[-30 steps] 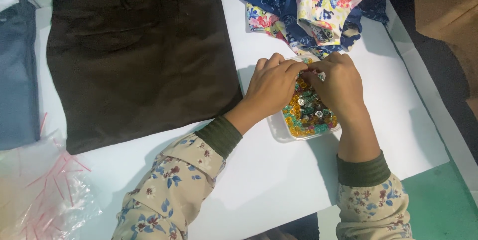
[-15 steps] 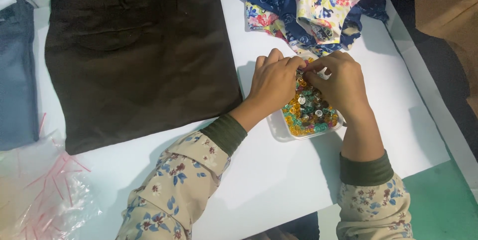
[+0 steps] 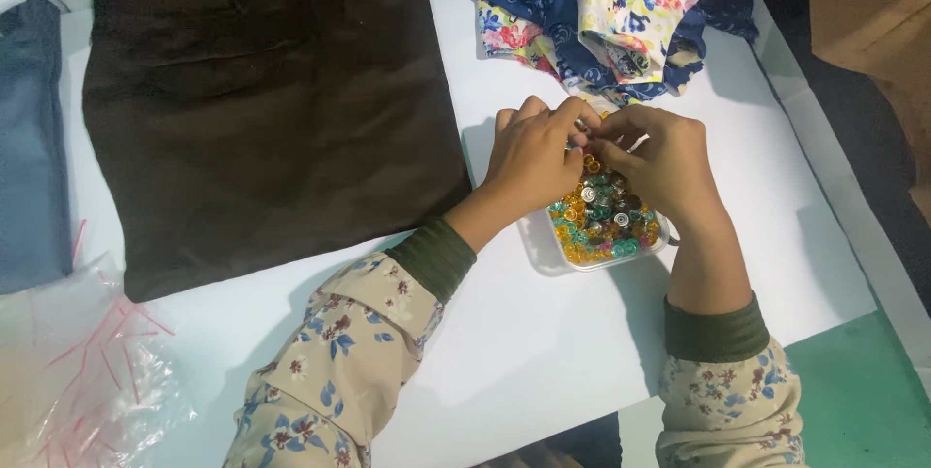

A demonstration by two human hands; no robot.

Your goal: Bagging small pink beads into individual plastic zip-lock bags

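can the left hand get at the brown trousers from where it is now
Probably yes. The left hand is over the tray of buttons, fingertips meeting the right hand, and the brown trousers lie flat just beside it on the white table with nothing between.

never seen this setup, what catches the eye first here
Both hands, the left hand and the right hand, meet fingertip to fingertip over a small clear tray heaped with gold and teal beads. Dark brown trousers lie flat on the left; bright floral fabric bunches behind.
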